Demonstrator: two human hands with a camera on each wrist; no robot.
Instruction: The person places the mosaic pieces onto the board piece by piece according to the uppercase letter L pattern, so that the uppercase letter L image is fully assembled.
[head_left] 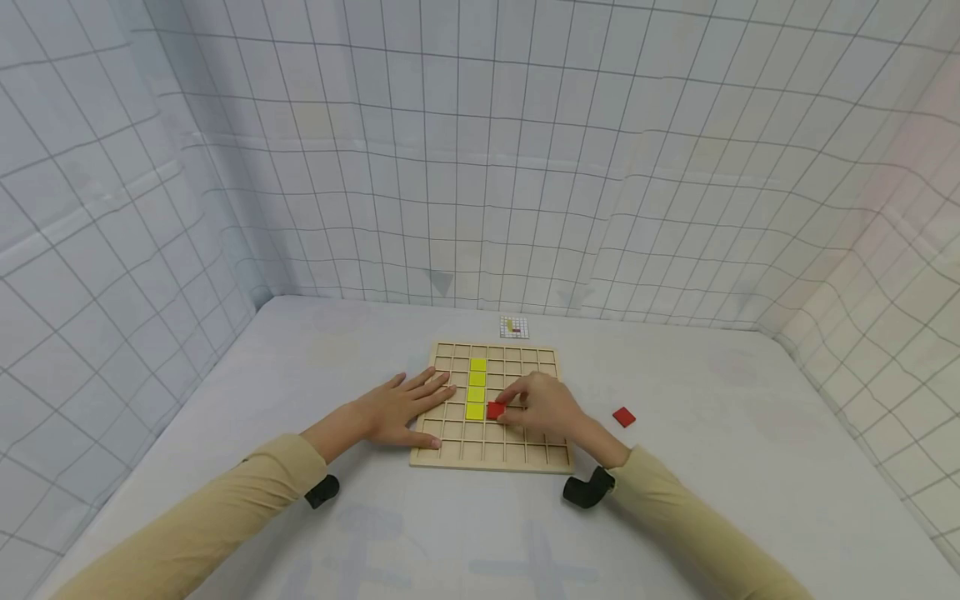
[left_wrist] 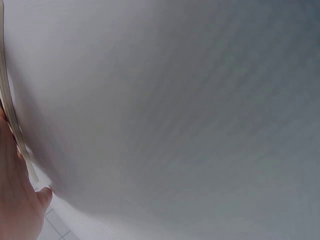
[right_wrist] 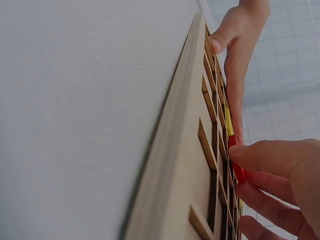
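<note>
A wooden grid board (head_left: 487, 454) lies on the table, with a column of yellow square tiles (head_left: 477, 379) set in its cells. My right hand (head_left: 546, 406) pinches a red square tile (head_left: 495, 410) between thumb and fingers, just right of the lowest yellow tile. In the right wrist view the red tile (right_wrist: 236, 165) is tilted at the grid, thumb on one side and fingers on the other. Fingers spread, my left hand (head_left: 401, 410) rests flat on the board's left part. Only part of the left hand (left_wrist: 20, 195) shows in the left wrist view.
Another red tile (head_left: 624, 417) lies on the white table (head_left: 697, 392) to the right of the board. A small printed grid card (head_left: 514, 327) with coloured squares sits behind the board. Grid-patterned curtains (head_left: 525, 167) hang at the back and sides.
</note>
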